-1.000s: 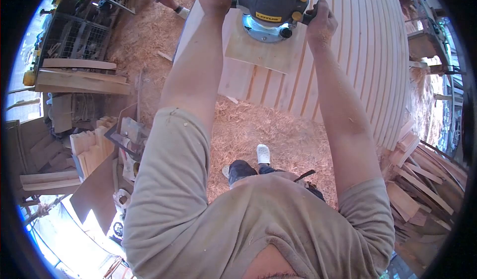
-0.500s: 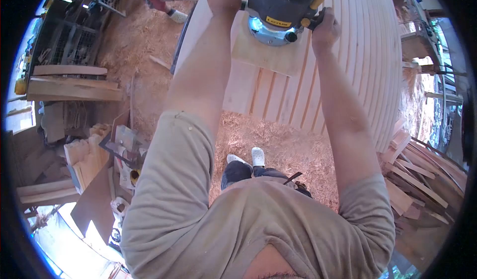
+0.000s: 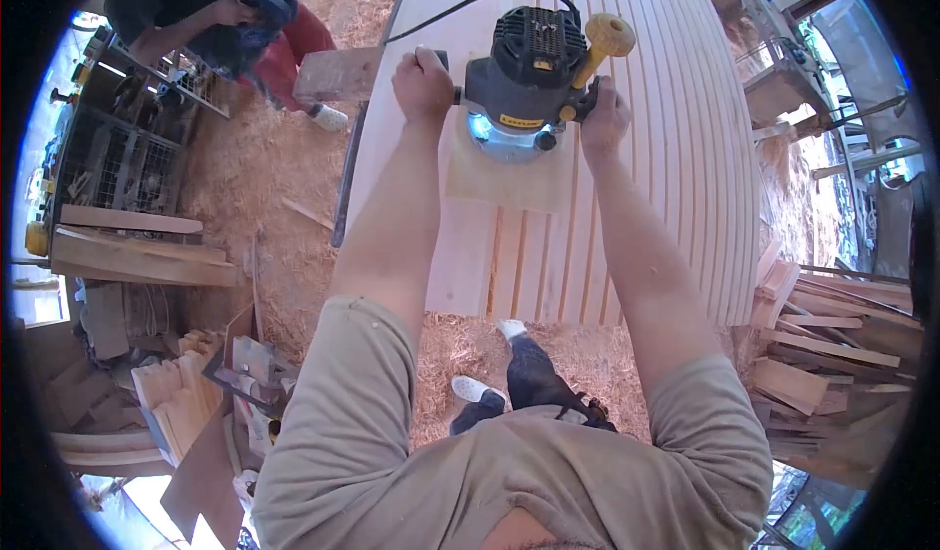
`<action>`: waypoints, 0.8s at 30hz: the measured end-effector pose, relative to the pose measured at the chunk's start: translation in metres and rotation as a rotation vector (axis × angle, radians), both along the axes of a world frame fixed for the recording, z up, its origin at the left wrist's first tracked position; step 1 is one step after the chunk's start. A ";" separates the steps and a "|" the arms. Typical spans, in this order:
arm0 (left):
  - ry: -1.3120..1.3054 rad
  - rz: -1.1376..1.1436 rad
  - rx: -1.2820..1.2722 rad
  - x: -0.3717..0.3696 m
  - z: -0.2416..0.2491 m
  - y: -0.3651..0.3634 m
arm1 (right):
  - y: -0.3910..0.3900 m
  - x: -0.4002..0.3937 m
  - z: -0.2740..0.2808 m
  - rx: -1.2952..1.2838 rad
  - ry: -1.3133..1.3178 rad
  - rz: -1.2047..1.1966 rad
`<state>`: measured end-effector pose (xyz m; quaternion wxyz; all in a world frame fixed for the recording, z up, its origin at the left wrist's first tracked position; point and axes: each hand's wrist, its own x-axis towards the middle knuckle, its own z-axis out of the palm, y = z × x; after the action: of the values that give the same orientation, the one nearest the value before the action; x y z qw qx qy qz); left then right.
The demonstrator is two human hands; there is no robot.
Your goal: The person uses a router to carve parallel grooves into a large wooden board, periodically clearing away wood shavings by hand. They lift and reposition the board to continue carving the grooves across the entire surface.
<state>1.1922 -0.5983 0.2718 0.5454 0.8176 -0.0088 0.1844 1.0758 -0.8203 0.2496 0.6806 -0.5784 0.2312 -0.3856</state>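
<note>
A dark router [image 3: 524, 75] with a lit base stands on a square pale board [image 3: 504, 180], which lies on a large grooved wood panel [image 3: 666, 159]. My left hand [image 3: 423, 82] is wrapped round the router's left handle. On the other side my right hand [image 3: 605, 114] grips its right handle. Beside my right hand a yellow knob [image 3: 609, 35] sticks up from the tool. A black cord [image 3: 470, 0] curves from the router to the panel's left edge. The cutter under the base is hidden.
Another person [image 3: 230, 22] stands at the upper left, holding a dark tool. A wood block [image 3: 336, 74] juts over the panel's left edge. Stacked boards [image 3: 142, 254] and upright offcuts [image 3: 176, 384] are at the left, a scrap pile [image 3: 832, 354] at the right. Shavings cover the floor [image 3: 245, 168].
The view has tilted up, so the panel and router appear lower and the other person shows more. My feet have shifted apart. Both my hands still hold the router.
</note>
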 end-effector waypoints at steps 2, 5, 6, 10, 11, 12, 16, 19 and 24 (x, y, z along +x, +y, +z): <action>0.000 -0.008 -0.007 0.004 0.000 -0.003 | -0.002 0.002 0.002 -0.011 0.016 0.008; -0.014 0.013 0.014 0.016 -0.003 -0.007 | -0.004 0.004 0.007 0.044 0.069 0.032; -0.048 0.026 0.035 0.017 -0.002 -0.008 | -0.009 0.009 0.007 0.039 0.065 0.041; -0.091 0.032 0.029 0.024 0.005 -0.013 | -0.012 0.020 0.011 0.032 0.026 0.020; -0.082 -0.010 0.015 0.031 0.003 -0.012 | -0.013 0.023 0.011 0.034 0.052 0.016; -0.067 -0.049 0.001 0.038 -0.004 -0.013 | -0.017 0.025 0.008 0.036 0.061 0.015; 0.025 -0.133 -0.124 0.027 0.028 -0.018 | -0.021 0.034 0.009 0.030 -0.020 0.048; 0.121 -0.119 -0.191 0.033 0.028 -0.023 | -0.019 0.038 0.015 0.006 -0.010 -0.005; -0.080 -0.013 -0.002 0.063 -0.007 -0.029 | -0.029 0.048 0.019 -0.046 0.049 0.007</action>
<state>1.2551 -0.6275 0.2644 0.5464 0.8090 -0.0357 0.2137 1.1235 -0.8498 0.2688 0.6626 -0.6040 0.2369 -0.3743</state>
